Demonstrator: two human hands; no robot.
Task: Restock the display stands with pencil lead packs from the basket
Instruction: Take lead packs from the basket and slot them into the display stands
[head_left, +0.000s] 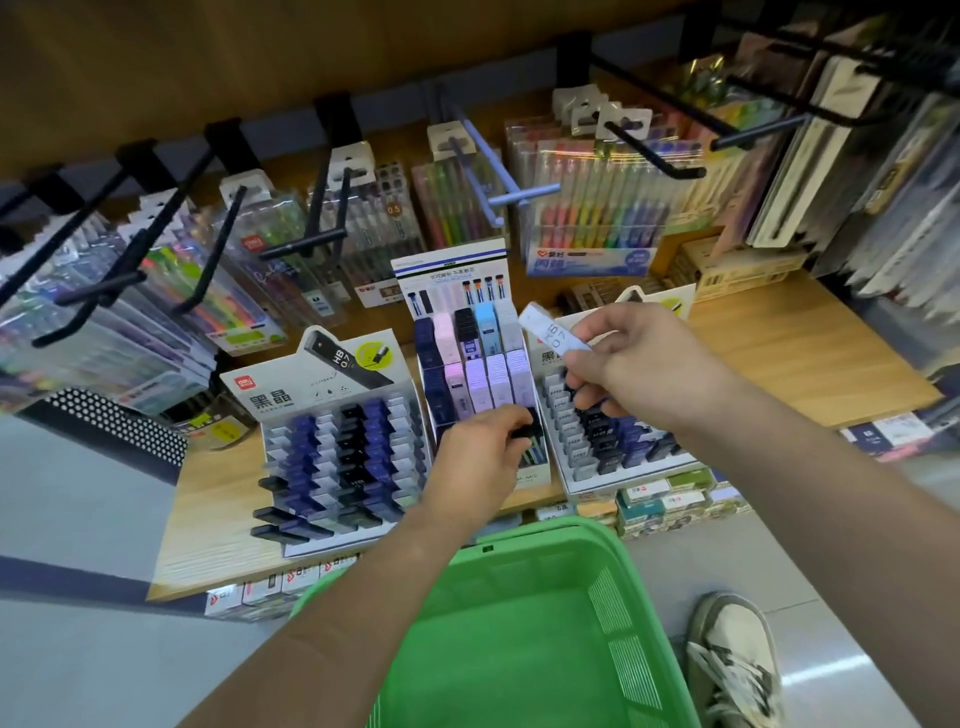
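Note:
Three display stands sit on the wooden shelf: a left stand (332, 447) with dark blue and black packs, a middle stand (467, 332) with pastel packs, and a right stand (608, 447) partly behind my arm. My left hand (480, 457) pinches a black lead pack (530, 428) at the front rows of the middle stand. My right hand (628, 358) holds up a pale lead pack (550, 330) marked HB 0.7 above the right stand. The green basket (519, 623) is below my arms; no packs show in its visible part.
Black hooks (311, 223) jut out above the shelf, carrying pen and highlighter sets. Boxed stock (670, 499) lines the lower shelf under the stands. A dotted black bin (114, 431) stands at the left. A shoe (732, 660) is on the tiled floor beside the basket.

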